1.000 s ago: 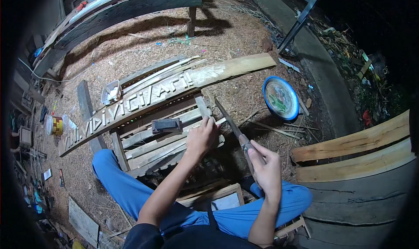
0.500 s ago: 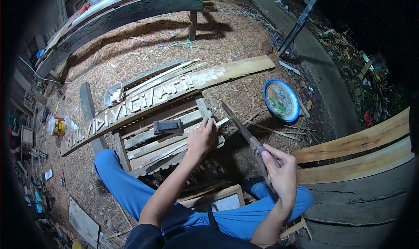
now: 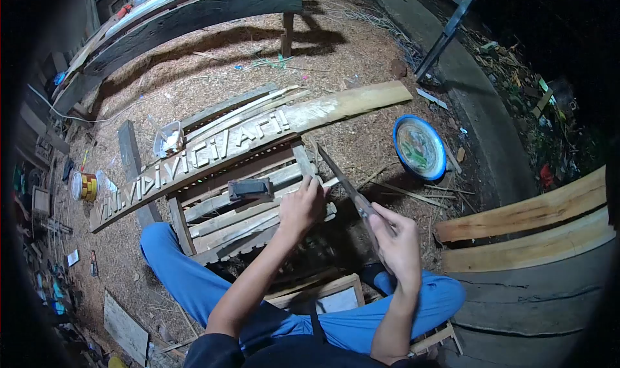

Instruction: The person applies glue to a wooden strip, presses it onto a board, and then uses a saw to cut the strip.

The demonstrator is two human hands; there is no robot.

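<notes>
My left hand [image 3: 302,205] is closed over the right end of a low slatted wooden stand [image 3: 216,223], its fingers wrapped around a thin pale wood strip [image 3: 332,182] whose tip pokes out on the right. My right hand [image 3: 397,244] grips a long knife [image 3: 341,176] with a dark, tapering blade. The blade slants up and left, its edge close to the strip; whether they touch I cannot tell. A dark block [image 3: 250,188] rests on the slats left of my left hand. Behind lies a long board [image 3: 223,152] bearing raised wooden letters.
A blue-rimmed round tray [image 3: 441,168] is on the sawdust ground at right. A clear tub [image 3: 169,139] and a yellow-red can [image 3: 84,186] are at left. Planks [image 3: 523,223] lie at right, a heavy bench [image 3: 194,29] stands behind, and a post [image 3: 449,32] rises at back right.
My right hand has moved left with the knife, and the blade now lies nearer my left hand. My left hand has stayed almost in place, still closed on the strip.
</notes>
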